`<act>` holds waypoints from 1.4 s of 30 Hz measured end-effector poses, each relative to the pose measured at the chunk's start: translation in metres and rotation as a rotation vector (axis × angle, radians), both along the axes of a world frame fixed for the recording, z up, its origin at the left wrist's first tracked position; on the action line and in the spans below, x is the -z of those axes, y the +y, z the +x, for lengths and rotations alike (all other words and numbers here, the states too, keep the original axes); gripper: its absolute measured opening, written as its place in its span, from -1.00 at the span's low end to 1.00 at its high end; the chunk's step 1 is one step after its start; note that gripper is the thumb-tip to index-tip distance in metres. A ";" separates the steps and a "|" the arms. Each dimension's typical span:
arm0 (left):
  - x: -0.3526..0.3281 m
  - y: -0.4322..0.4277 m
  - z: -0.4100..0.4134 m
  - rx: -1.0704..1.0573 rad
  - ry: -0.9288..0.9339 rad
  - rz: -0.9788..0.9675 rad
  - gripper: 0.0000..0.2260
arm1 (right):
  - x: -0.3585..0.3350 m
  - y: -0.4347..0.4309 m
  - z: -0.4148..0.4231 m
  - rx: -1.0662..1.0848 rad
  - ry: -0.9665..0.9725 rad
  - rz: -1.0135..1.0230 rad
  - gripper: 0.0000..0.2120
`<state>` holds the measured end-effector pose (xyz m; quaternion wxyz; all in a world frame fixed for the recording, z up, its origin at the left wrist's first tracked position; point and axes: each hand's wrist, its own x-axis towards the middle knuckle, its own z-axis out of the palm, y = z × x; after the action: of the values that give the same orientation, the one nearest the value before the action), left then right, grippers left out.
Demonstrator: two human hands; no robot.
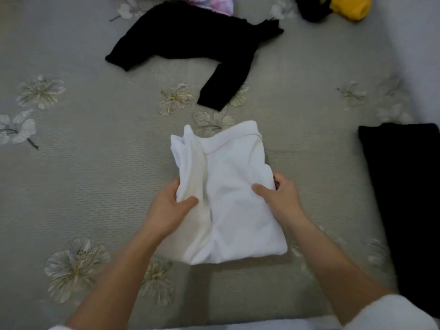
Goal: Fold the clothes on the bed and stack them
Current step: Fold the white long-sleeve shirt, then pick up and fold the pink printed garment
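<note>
Fuzzy white right sleeve (390, 314), white left sleeve edge (56, 328), bare forearms (338, 265)

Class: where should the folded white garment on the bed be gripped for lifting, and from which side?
Grip the white garment midway along its left and right edges, one hand from each side, as the left hand and right hand do. It is a flat folded bundle, so two-sided support should keep the folds together.

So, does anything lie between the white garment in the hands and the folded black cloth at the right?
Nothing visible does. Only bare bedspread lies between the white garment and the folded black cloth. The unfolded black garment lies farther up, off that path.
</note>
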<state>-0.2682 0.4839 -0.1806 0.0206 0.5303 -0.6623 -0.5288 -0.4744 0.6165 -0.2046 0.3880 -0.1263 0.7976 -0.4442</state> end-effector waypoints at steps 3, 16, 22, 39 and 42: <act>-0.017 0.043 -0.039 0.059 0.057 0.113 -0.75 | -0.026 0.067 -0.030 0.073 0.017 0.035 -0.80; -0.068 0.237 -0.290 0.330 0.379 0.289 -0.69 | -0.120 0.300 -0.244 0.328 0.307 0.164 -0.80; -0.048 0.298 -0.363 0.133 0.398 0.493 -0.71 | -0.123 0.339 -0.343 0.370 0.502 0.277 -0.64; 0.018 0.328 -0.391 0.259 0.007 0.471 -0.50 | -0.004 0.359 -0.319 -0.067 0.282 0.560 -0.40; 0.007 0.309 -0.378 0.252 -0.030 0.381 -0.41 | -0.015 0.335 -0.300 -0.046 0.323 0.480 -0.45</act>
<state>-0.6460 0.7929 -0.1877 -0.1561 0.4453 -0.6118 -0.6348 -0.7743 0.9518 -0.1894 0.2847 -0.1180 0.9284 -0.2077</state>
